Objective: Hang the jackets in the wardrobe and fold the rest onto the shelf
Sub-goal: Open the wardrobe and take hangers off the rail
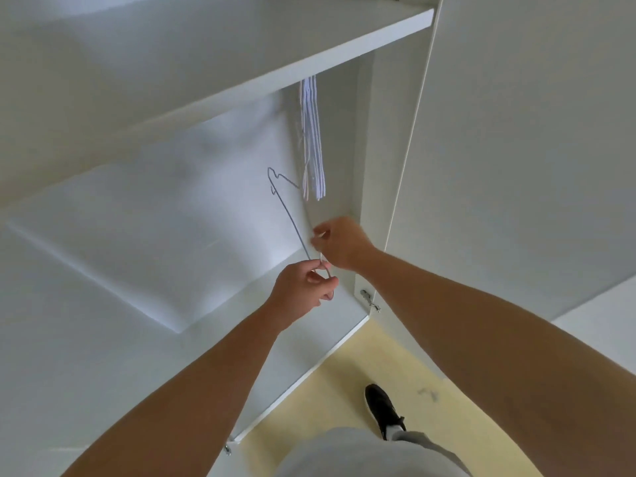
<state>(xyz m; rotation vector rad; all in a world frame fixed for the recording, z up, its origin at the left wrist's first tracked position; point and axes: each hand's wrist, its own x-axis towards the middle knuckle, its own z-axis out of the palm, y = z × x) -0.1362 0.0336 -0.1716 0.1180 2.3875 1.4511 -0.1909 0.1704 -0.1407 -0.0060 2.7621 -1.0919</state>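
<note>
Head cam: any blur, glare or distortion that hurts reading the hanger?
Head view: heavy wide-angle bowing, so the shelf edge curves. The view is soft overall, and the white panels are washed out with low contrast. The wire hanger in the left hand reads thin and faint against the back panel. No hard glare, only soft shadows.

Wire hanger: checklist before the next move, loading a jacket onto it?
1. Grip of left hand on wire hanger near its hook: ok.
2. Hold of right hand on the wire: cannot tell.
3. Far end clear of the white hanger bunch: cannot tell.
4. In-view jacket to load: not ok, none shows.
5. Open wardrobe door: ok.
6. Sight of rail under the shelf: not ok, hidden.
</note>
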